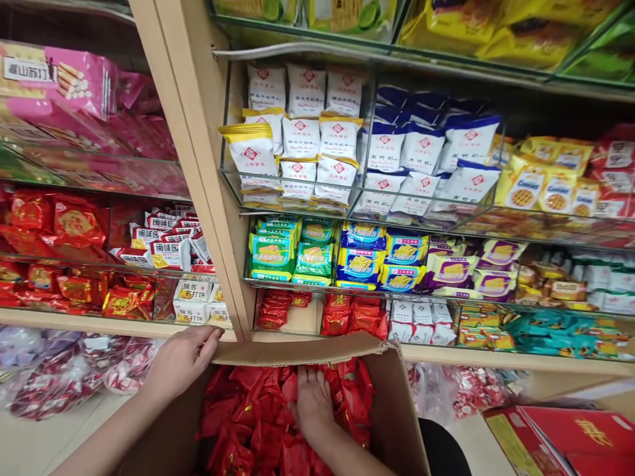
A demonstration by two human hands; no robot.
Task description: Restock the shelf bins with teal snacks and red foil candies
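Note:
An open cardboard box in front of me holds many small, shiny red packets. My left hand is closed over the box's far left corner, its fingers curled on the rim beside the raised flap. Inside the box, my right hand lies palm down on the red packets toward the far side. Its fingers are stretched forward among them, with the tips partly hidden. Nothing shows clearly held in it.
Shelves with glass dividers hold white packets, green packets and red packets. A low compartment shows bare board beside a few red packets. A wooden post separates the shelf units. Bagged goods and a red carton are below.

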